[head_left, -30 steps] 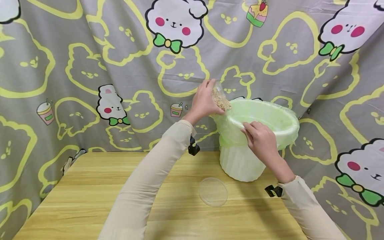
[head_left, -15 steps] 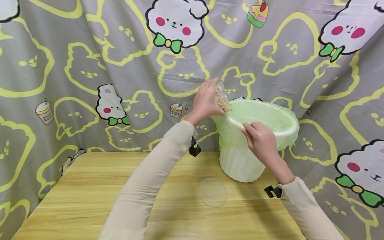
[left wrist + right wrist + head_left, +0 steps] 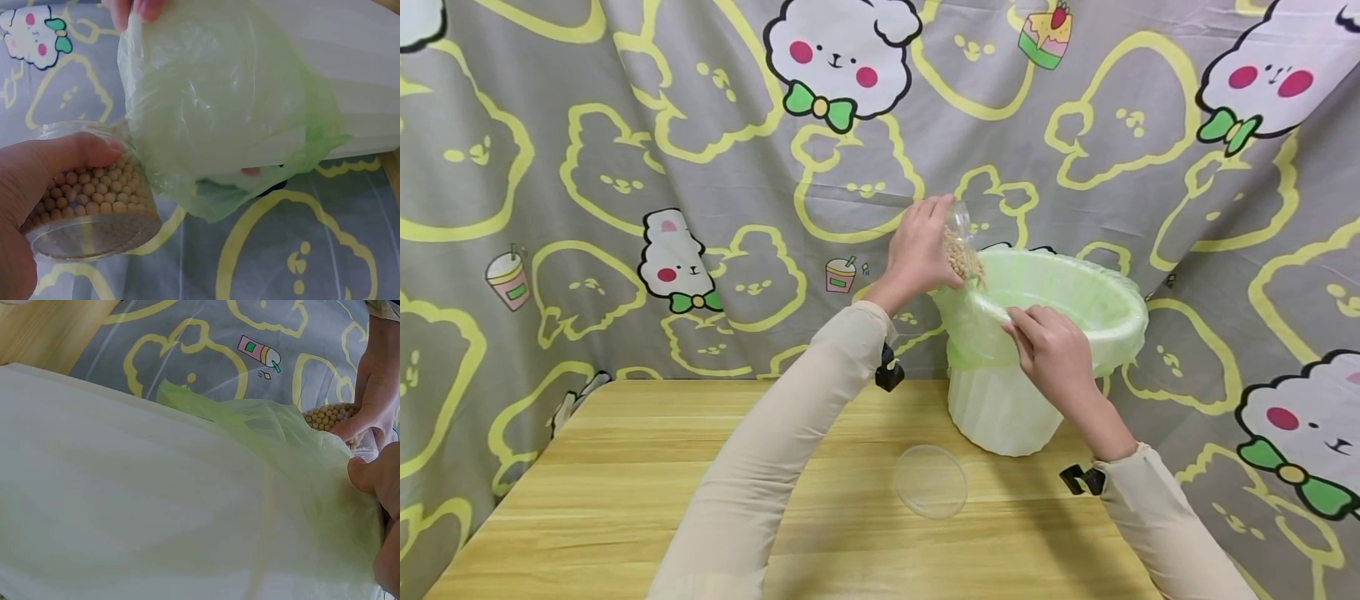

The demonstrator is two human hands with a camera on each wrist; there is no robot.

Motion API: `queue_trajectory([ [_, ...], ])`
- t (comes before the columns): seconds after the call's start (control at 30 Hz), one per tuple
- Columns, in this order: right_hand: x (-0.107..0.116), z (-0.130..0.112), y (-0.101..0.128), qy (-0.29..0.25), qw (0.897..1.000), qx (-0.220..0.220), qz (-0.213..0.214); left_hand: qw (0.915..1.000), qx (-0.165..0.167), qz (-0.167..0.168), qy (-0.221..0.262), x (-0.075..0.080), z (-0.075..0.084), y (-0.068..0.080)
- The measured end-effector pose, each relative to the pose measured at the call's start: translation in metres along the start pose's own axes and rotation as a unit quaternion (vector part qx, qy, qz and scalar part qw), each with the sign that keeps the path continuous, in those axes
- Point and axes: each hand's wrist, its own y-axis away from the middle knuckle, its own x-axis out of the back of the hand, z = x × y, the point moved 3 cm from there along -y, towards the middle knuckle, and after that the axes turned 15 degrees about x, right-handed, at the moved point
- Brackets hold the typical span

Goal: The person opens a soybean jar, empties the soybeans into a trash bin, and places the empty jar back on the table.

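My left hand [image 3: 917, 250] grips a clear jar of beige beans [image 3: 959, 247], tilted mouth-down over the near-left rim of a white bin [image 3: 1000, 408] lined with a green plastic bag [image 3: 1078, 283]. In the left wrist view the jar [image 3: 94, 206] lies in my palm [image 3: 37, 181], its flat base facing the camera, right beside the bag's folded edge [image 3: 219, 112]. My right hand [image 3: 1051, 350] pinches the bag at the bin's near rim. The right wrist view shows the bin wall [image 3: 125, 506], the bag [image 3: 300, 462] and the beans [image 3: 331, 415] beyond it.
A clear round lid [image 3: 931, 481] lies on the wooden table [image 3: 587, 500] in front of the bin. A grey cartoon-print curtain [image 3: 625, 167] hangs behind the table and drapes around both sides. The bin stands at the table's far right.
My left hand has shifted the jar slightly right and tipped it steeper over the bin's rim. The right hand and the bin have stayed put.
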Motion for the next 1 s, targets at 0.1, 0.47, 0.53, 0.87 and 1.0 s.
queue_trajectory([
  [0.1, -0.0001, 0.0, 0.0001, 0.0, 1.0, -0.001, 0.0, 0.9999, -0.006, -0.002, -0.012, -0.0003, 0.002, -0.0001],
  [0.47, -0.0004, 0.0001, 0.0004, 0.001, 1.0, -0.004, 0.002, 0.9999, 0.0, -0.006, 0.008, -0.0021, 0.005, -0.0001],
  [0.53, -0.0006, 0.0003, 0.0006, 0.002, 1.0, -0.005, 0.002, 1.0, -0.006, -0.001, -0.003, -0.002, 0.0057, -0.0004],
  [0.87, -0.0004, 0.0005, 0.0004, 0.001, 1.0, -0.007, 0.0, 0.9977, -0.032, 0.017, -0.057, -0.0022, 0.0088, -0.0009],
  [1.0, -0.0002, -0.0002, -0.0001, 0.0, 1.0, -0.007, 0.0, 0.9968, -0.037, 0.022, -0.068, -0.0031, 0.0097, -0.001],
])
